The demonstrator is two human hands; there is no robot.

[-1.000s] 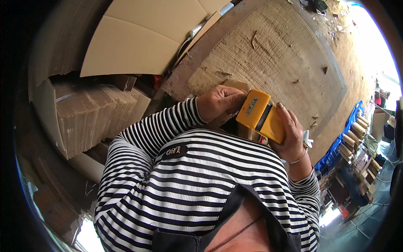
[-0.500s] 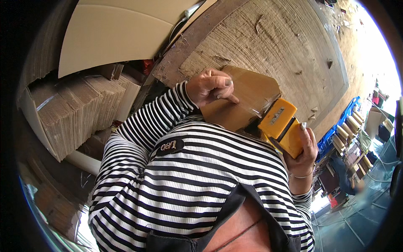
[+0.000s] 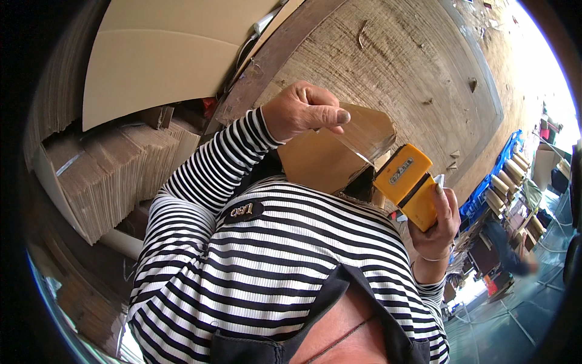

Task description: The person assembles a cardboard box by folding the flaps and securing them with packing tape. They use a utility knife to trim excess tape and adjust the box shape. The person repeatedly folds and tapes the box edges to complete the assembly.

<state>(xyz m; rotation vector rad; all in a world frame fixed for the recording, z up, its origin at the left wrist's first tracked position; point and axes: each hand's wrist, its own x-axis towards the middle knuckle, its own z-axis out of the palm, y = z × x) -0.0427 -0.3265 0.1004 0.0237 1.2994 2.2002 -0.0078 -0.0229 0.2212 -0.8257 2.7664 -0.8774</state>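
Observation:
A brown cardboard box (image 3: 316, 162) lies on the wooden tabletop, close against my body, with a dark opening showing at its right end. Above it my left hand (image 3: 305, 113) is closed, thumb against curled fingers, at the end of a clear strip of tape (image 3: 362, 134). That strip runs taut over the box toward a yellow tape dispenser (image 3: 402, 176). My right hand (image 3: 438, 227) grips the dispenser by its lower end, just right of the box. Some fingers of the right hand are hidden behind it.
The worn wooden tabletop (image 3: 339, 57) spreads beyond the box, with small scraps on it. Stacked flat cardboard (image 3: 115, 176) stands to the left, under a large cardboard sheet (image 3: 163, 54). Blue material (image 3: 503, 164) and several tan rolls (image 3: 496, 197) lie at the right.
My left hand has risen off the box surface, its pointing finger now curled in. The clear tape between it and the dispenser is more visible. My right hand still holds the dispenser.

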